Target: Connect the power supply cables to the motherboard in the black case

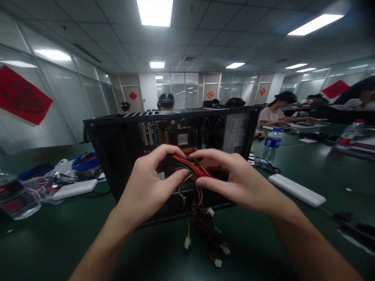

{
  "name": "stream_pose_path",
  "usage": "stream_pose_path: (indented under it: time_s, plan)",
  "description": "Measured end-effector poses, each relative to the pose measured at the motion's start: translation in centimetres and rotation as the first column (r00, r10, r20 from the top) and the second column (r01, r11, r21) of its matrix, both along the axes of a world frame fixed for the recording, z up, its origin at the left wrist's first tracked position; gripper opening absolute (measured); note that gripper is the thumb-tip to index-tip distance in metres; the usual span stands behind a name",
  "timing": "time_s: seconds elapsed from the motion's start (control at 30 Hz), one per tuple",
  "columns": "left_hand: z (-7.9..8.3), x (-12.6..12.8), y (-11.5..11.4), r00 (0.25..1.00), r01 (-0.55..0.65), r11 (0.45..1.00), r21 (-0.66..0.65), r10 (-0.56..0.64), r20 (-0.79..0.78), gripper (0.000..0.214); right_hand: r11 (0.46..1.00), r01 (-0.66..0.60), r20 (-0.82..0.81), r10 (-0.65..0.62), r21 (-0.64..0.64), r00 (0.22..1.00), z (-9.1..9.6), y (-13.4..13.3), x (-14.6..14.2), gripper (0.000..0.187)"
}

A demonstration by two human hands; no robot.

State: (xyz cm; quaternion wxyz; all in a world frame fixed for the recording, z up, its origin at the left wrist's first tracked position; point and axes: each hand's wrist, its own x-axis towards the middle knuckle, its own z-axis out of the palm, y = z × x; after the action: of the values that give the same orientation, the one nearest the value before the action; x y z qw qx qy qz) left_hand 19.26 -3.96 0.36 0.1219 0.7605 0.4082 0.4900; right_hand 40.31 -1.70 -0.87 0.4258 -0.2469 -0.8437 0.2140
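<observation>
An open black computer case point(117, 136) lies on its side on the dark green table point(58, 234), its motherboard and fan facing me. My left hand point(149, 187) and my right hand point(234, 179) meet in front of it. Both pinch a bundle of red, orange, yellow and black power cables point(191, 166). More of these wires hang down onto the table and end in white plugs point(187, 242).
A white power strip point(295, 190) lies to the right, a water bottle point(271, 145) behind it. At the left sit plastic bags, a blue item point(86, 160) and another white strip point(74, 189). Other people sit at the far side.
</observation>
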Motion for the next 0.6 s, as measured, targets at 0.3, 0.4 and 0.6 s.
stream_pose_path:
  time_s: [0.3, 0.4, 0.6]
  plan:
    - [-0.3, -0.6, 1.5, 0.94, 0.165, 0.977, -0.136, -0.114, 0.322, 0.043, 0.987, -0.045, -0.359, -0.013, -0.154, 0.933, 0.4, 0.3, 1.4, 0.036]
    - [-0.4, -0.7, 1.6, 0.916, 0.208, 0.967, -0.149, -0.139, 0.376, 0.038, 0.992, 0.008, -0.376, -0.055, -0.127, 0.925, 0.6, 0.8, 2.0, 0.034]
    - [-0.6, -1.0, 2.0, 0.861, 0.147, 0.987, -0.068, -0.094, 0.5, 0.032, 0.998, 0.038, -0.368, -0.052, -0.044, 0.928, 1.1, 0.1, 4.2, 0.024]
